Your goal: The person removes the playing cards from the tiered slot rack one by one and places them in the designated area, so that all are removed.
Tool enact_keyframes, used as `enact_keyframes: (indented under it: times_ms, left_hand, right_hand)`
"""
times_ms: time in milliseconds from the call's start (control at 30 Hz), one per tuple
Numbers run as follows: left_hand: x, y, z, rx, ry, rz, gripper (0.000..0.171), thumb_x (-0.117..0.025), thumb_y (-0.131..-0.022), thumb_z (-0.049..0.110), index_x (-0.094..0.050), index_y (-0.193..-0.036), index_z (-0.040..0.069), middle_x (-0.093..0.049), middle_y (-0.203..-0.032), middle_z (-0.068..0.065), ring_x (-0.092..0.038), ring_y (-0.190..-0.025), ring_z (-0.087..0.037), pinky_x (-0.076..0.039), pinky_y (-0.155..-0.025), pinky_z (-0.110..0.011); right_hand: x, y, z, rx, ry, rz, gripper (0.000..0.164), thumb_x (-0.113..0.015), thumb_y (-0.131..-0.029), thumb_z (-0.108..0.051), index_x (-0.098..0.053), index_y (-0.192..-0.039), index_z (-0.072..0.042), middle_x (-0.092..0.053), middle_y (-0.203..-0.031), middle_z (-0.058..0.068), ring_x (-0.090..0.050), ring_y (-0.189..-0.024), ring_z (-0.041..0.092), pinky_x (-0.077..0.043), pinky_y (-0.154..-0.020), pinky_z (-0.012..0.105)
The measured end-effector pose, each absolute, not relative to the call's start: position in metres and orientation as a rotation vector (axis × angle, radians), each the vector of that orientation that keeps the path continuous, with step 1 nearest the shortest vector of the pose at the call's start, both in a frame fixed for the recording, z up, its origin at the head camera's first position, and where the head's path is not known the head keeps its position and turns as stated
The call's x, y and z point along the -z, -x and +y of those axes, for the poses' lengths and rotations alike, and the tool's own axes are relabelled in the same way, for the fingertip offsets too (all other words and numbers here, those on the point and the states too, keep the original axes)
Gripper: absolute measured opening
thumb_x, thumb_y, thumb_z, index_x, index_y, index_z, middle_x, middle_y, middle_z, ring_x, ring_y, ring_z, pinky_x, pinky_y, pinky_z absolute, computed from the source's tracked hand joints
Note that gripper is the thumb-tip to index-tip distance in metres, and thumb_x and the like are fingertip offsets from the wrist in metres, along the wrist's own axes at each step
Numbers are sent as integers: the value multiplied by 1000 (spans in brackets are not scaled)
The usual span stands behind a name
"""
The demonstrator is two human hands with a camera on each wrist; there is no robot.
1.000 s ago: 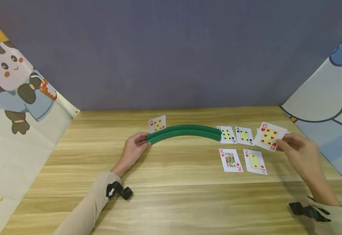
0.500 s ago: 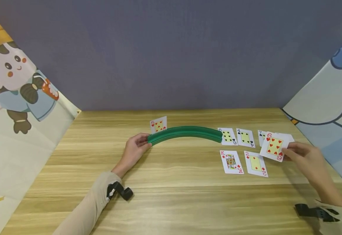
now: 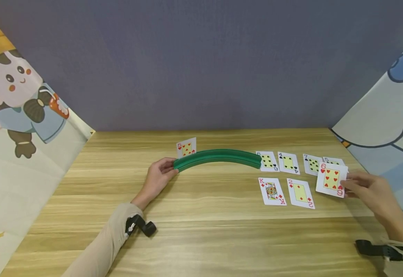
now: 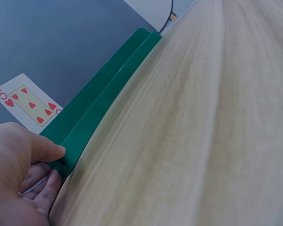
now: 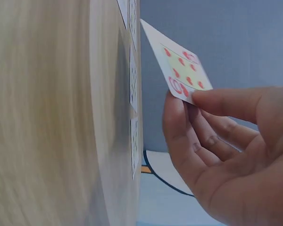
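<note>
A curved green card holder (image 3: 218, 156) lies on the wooden table. My left hand (image 3: 158, 175) grips its left end, thumb on top and fingers below in the left wrist view. In the holder, near that end, stands a five of hearts (image 4: 29, 101). My right hand (image 3: 371, 190) pinches a six of hearts (image 3: 331, 179) by its right edge between thumb and fingers, raised above the table in the right wrist view. Behind the raised card lie a seven of spades (image 3: 312, 163) and a five of spades (image 3: 334, 160), the five partly covered by it.
Face up near the holder's right end lie a six of spades (image 3: 268, 161) and a four of spades (image 3: 288, 162). Closer to me are a king of diamonds (image 3: 272, 191) and a two of diamonds (image 3: 300, 193). A grey wall (image 3: 204, 69) closes off the back.
My right hand has moved to the right and toward me with the six of hearts, uncovering the seven and five of spades. The left hand and holder stay put.
</note>
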State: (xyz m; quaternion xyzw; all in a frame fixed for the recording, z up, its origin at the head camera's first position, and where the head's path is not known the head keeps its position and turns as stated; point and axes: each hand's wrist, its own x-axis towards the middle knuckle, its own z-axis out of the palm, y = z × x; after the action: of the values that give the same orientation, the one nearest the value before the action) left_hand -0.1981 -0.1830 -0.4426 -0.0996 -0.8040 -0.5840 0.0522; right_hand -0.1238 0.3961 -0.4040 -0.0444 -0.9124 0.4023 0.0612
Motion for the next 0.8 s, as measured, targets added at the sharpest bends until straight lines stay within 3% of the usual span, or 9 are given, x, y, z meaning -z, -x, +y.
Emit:
enact_keyframes:
  times_ms: [133,233,800]
  left_hand:
    - [443,198,-183,1769,298,-2450,34,-70,-90,-2,-63,-123,-4,-65,-120,-22,-64,-111,-33,-57,-93,-25]
    - [443,198,-183,1771,297,-2449,34,-70,-90,-2,-63,-123,-4,-65,-120,-22,-64,-111,-33,-57,-93,-25]
    - [438,195,-182,1765,287,-2460,34,-70,-89,-3,-63,-123,-6,-64,-121,-24,-64,-111,-35,-57,-94,-27]
  right_hand:
    - [406,123,401,-1183,177,-2845,49,-61,-100,-15,-47,-128,22,-72,-92,16,-67,-67,6,-62,-60,27]
    - [407,124,405,-1169,201,-2910,51,-63,-98,-17,-48,-127,21,-70,-98,25,-68,-67,10,-62,-60,29]
    - [407,129,413,-1208,292,-3128,46,-67,-92,-15,-56,-113,24,-71,-86,7,-67,-69,14,-62,-61,29]
